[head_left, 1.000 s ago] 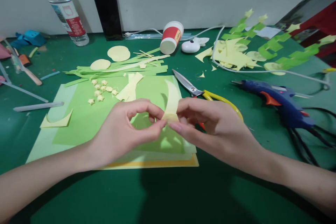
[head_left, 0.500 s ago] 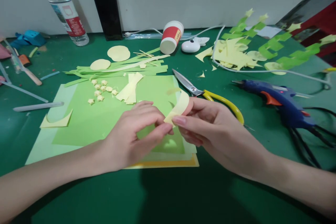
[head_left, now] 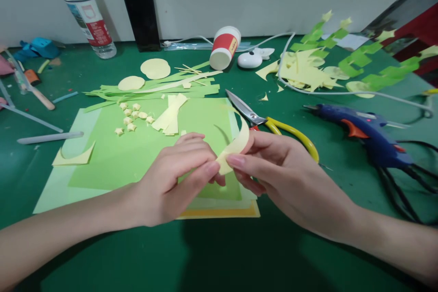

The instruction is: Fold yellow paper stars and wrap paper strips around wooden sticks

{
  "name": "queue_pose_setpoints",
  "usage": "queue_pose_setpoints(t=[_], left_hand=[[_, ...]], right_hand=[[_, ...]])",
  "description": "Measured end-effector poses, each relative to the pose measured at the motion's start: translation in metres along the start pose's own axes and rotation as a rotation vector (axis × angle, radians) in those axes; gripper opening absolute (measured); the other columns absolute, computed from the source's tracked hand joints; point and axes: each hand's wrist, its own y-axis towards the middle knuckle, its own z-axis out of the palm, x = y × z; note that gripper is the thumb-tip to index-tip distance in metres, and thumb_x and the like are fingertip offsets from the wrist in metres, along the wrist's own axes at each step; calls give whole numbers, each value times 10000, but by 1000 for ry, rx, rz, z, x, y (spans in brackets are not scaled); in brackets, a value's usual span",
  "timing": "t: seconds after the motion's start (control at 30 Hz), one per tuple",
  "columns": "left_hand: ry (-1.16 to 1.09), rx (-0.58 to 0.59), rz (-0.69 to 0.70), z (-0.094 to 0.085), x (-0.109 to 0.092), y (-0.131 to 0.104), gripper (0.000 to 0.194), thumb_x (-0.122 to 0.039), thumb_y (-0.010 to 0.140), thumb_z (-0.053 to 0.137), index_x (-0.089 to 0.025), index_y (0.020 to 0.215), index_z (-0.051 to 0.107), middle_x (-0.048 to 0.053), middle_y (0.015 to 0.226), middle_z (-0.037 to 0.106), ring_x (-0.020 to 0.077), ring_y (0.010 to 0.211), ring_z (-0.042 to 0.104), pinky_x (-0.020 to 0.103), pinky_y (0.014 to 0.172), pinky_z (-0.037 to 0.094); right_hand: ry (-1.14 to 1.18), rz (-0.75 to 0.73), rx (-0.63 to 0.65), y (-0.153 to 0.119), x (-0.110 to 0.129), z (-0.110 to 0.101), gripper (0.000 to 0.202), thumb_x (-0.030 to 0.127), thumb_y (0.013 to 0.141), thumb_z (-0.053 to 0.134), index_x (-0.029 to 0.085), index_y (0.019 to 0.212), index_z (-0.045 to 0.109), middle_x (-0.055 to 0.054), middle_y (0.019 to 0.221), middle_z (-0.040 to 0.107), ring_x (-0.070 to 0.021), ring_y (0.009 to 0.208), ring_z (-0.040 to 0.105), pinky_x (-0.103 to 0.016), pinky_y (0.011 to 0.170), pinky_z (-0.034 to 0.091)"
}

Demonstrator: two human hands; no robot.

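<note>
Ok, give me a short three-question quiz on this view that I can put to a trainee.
1. True or false: in this view, the scissors lie to the left of the glue gun.
2. What is the right hand holding? A) the scissors; B) a pale yellow paper strip; C) the glue gun.
3. What lies on the green paper sheet, just left of the crossed strips?

Key: 1. True. 2. B. 3. Small folded paper stars.
</note>
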Motion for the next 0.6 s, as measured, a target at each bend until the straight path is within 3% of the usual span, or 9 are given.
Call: queue_pose_setpoints(t=[0.13, 0.3, 0.43, 0.6], left_hand=[[19, -33, -22, 3, 4, 1, 191, -136, 839, 474, -147, 658, 535, -12, 604, 555, 104, 625, 510, 276, 799, 408], [-80, 8, -212, 1, 3, 0, 241, -196, 863, 436, -148, 668, 569, 14, 693, 592, 124, 714, 544, 250, 724, 433], [-98, 35, -313, -3, -1, 0, 271, -236, 866, 421, -156, 656, 572, 13, 716, 589, 147, 762, 561, 250, 691, 432], [-106, 63, -314, -2, 0, 2, 287, -243, 873, 385, -154, 674, 570, 21, 735, 587, 155, 770, 561, 252, 685, 432]], right_hand=[[-86, -46, -87, 0, 0, 1, 118, 179, 681, 669, 161, 600, 586, 52, 496, 504, -21, 420, 386, -135, 375, 295], [-307, -235, -206, 2, 0, 2, 62, 179, 629, 712, 181, 604, 655, 19, 550, 598, -41, 438, 416, -161, 376, 314], [-489, -340, -256, 4, 0, 2, 123, 215, 669, 683, 183, 559, 642, 16, 506, 559, -52, 436, 397, -181, 367, 296], [-429, -246, -231, 3, 2, 2, 129, 247, 670, 685, 172, 576, 639, 22, 481, 519, -45, 412, 388, -173, 349, 288]])
